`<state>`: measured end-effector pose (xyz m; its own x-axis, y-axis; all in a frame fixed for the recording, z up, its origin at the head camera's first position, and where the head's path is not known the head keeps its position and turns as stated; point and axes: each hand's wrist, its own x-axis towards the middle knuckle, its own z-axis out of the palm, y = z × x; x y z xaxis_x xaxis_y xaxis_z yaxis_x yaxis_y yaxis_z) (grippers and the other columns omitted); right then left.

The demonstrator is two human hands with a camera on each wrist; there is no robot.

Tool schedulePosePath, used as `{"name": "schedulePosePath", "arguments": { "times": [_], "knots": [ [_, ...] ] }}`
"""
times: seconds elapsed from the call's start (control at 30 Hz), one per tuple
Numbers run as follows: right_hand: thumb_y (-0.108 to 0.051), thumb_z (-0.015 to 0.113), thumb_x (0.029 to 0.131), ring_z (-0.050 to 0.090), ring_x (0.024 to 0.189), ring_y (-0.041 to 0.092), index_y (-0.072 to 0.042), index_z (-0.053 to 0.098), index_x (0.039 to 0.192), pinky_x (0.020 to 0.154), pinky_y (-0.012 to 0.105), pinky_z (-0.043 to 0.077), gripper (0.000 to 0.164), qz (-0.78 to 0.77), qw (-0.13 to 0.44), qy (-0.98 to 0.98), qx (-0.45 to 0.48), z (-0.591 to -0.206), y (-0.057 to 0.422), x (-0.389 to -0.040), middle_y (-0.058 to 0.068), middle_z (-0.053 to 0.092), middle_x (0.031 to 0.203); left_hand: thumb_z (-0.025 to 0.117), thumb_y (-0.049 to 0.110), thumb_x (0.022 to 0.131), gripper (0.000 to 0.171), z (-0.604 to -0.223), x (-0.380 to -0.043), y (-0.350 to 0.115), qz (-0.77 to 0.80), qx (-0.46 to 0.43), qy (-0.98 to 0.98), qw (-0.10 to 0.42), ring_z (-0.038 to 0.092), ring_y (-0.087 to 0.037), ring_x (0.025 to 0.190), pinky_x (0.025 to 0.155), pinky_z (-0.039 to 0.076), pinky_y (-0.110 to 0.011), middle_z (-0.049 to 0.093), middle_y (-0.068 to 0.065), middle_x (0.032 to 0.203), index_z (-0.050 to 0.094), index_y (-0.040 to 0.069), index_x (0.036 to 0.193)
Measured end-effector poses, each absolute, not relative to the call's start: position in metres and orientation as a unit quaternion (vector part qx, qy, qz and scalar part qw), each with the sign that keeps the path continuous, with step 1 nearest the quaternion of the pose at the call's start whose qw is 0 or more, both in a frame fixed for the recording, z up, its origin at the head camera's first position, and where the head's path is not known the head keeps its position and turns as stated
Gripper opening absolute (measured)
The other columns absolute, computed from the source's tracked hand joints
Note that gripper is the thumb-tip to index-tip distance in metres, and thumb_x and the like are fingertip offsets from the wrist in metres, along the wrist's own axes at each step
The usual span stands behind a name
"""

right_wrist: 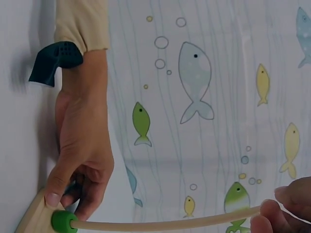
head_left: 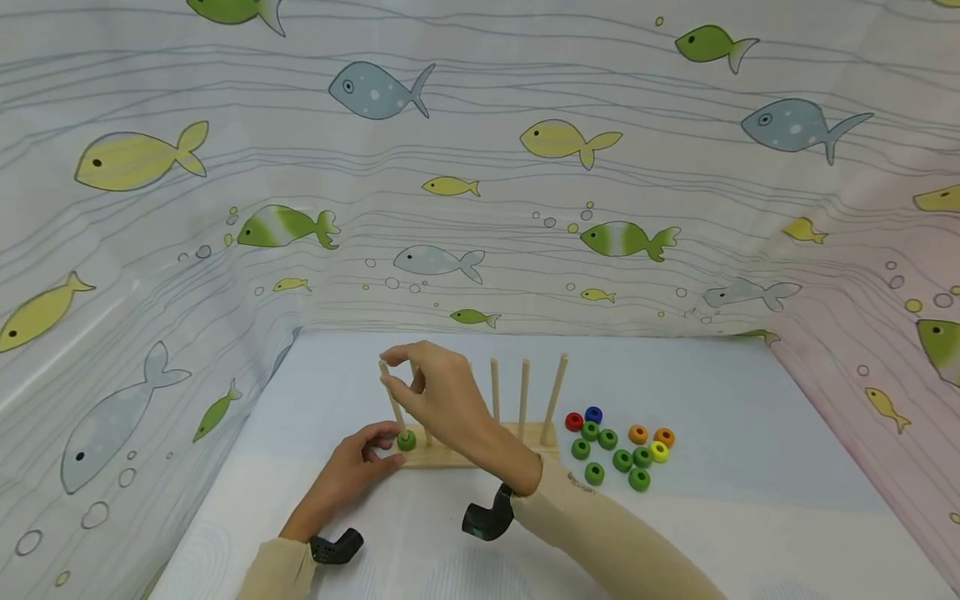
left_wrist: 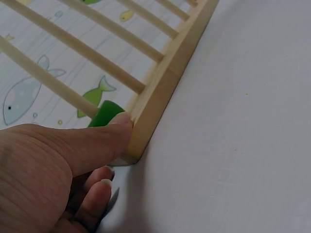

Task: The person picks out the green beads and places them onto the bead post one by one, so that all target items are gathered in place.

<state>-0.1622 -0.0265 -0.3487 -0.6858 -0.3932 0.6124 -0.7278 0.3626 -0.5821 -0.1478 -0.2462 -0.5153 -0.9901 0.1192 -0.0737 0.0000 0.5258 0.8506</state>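
Note:
A wooden peg stand [head_left: 442,457] has a row of upright pegs on a flat base. On its leftmost peg [head_left: 395,406] a green bead [head_left: 406,440] sits low against the base. My left hand [head_left: 354,465] grips the base's left end; in the left wrist view its thumb [left_wrist: 104,141] lies over the end beside the green bead. My right hand [head_left: 446,392] is at the top of that same peg, index finger and thumb curved apart around the tip. No bead shows between those fingertips [right_wrist: 269,213] in the right wrist view.
Right of the stand lie loose beads: several green ones [head_left: 622,460], orange ones [head_left: 638,434], a red [head_left: 573,422], a blue [head_left: 593,414] and a yellow [head_left: 658,452]. A fish-print sheet [head_left: 480,233] rises behind and at both sides of the pale table [head_left: 720,533].

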Motion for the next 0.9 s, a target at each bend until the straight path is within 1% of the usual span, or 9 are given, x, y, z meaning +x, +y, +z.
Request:
{"name": "schedulePosePath", "arguments": {
  "times": [0.1,0.17,0.2,0.27,0.33,0.4,0.5,0.6,0.9],
  "knots": [
    [-0.009,0.075,0.095,0.051,0.059,0.001,-0.007,0.075,0.116,0.056,0.017,0.042,0.021,0.448,0.177,-0.801,0.357,-0.351,-0.02,-0.159,0.001,0.075,0.104,0.083,0.024,0.089,0.049,-0.515,-0.148,-0.245,0.486,0.038,0.871,0.059,0.059,-0.019,0.092,0.081,0.049,-0.028,0.066,-0.003,0.117,0.065,0.018,0.134],
    [-0.009,0.076,0.094,0.052,0.059,-0.001,-0.008,0.075,0.115,0.067,0.022,0.048,0.021,0.447,0.171,-0.802,0.356,-0.353,-0.015,-0.156,0.001,0.075,0.102,0.083,0.022,0.089,0.049,-0.515,-0.148,-0.245,0.486,0.041,0.871,0.058,0.059,-0.019,0.092,0.08,0.049,-0.028,0.066,-0.003,0.117,0.064,0.017,0.134],
    [-0.008,0.077,0.093,0.052,0.059,-0.001,-0.008,0.075,0.115,0.071,0.024,0.049,0.022,0.447,0.168,-0.803,0.356,-0.355,-0.012,-0.155,0.0,0.075,0.102,0.083,0.022,0.09,0.049,-0.515,-0.149,-0.245,0.487,0.044,0.871,0.058,0.059,-0.019,0.091,0.08,0.049,-0.028,0.066,-0.004,0.117,0.064,0.017,0.135],
    [-0.009,0.078,0.093,0.051,0.059,-0.003,-0.008,0.076,0.114,0.075,0.027,0.049,0.021,0.442,0.166,-0.807,0.355,-0.357,-0.006,-0.153,-0.001,0.076,0.101,0.083,0.023,0.09,0.049,-0.515,-0.149,-0.245,0.486,0.048,0.871,0.056,0.059,-0.018,0.091,0.08,0.05,-0.028,0.066,-0.004,0.118,0.064,0.016,0.135],
    [-0.009,0.078,0.092,0.051,0.058,-0.004,-0.009,0.076,0.113,0.076,0.028,0.049,0.02,0.442,0.163,-0.806,0.358,-0.36,-0.001,-0.153,-0.002,0.076,0.098,0.082,0.024,0.091,0.049,-0.514,-0.149,-0.246,0.484,0.051,0.872,0.054,0.059,-0.018,0.091,0.08,0.05,-0.029,0.066,-0.005,0.118,0.064,0.015,0.135],
    [-0.008,0.078,0.093,0.051,0.058,-0.002,-0.008,0.076,0.112,0.065,0.021,0.047,0.02,0.448,0.158,-0.8,0.367,-0.363,0.003,-0.152,-0.002,0.075,0.097,0.082,0.025,0.091,0.05,-0.513,-0.148,-0.246,0.481,0.048,0.874,0.055,0.06,-0.018,0.092,0.081,0.05,-0.03,0.066,-0.005,0.119,0.063,0.015,0.136],
    [-0.008,0.078,0.093,0.051,0.057,-0.002,-0.007,0.076,0.111,0.056,0.017,0.046,0.018,0.457,0.15,-0.792,0.376,-0.369,0.009,-0.152,-0.001,0.075,0.096,0.082,0.026,0.091,0.051,-0.514,-0.148,-0.247,0.477,0.04,0.876,0.058,0.06,-0.017,0.091,0.081,0.05,-0.03,0.066,-0.006,0.119,0.063,0.015,0.137],
    [-0.009,0.078,0.093,0.052,0.057,-0.002,-0.007,0.076,0.111,0.054,0.017,0.046,0.018,0.456,0.15,-0.792,0.376,-0.377,0.017,-0.151,-0.001,0.075,0.097,0.082,0.025,0.091,0.05,-0.515,-0.148,-0.247,0.478,0.033,0.876,0.06,0.06,-0.018,0.091,0.08,0.05,-0.03,0.066,-0.006,0.119,0.063,0.016,0.136],
    [-0.008,0.078,0.093,0.053,0.06,-0.001,-0.005,0.076,0.109,0.054,0.017,0.046,0.017,0.438,0.15,-0.807,0.367,-0.397,0.04,-0.149,0.0,0.075,0.098,0.083,0.025,0.089,0.052,-0.516,-0.149,-0.244,0.488,0.02,0.87,0.067,0.059,-0.019,0.092,0.08,0.05,-0.03,0.064,-0.006,0.119,0.063,0.016,0.136]
  ]
}}
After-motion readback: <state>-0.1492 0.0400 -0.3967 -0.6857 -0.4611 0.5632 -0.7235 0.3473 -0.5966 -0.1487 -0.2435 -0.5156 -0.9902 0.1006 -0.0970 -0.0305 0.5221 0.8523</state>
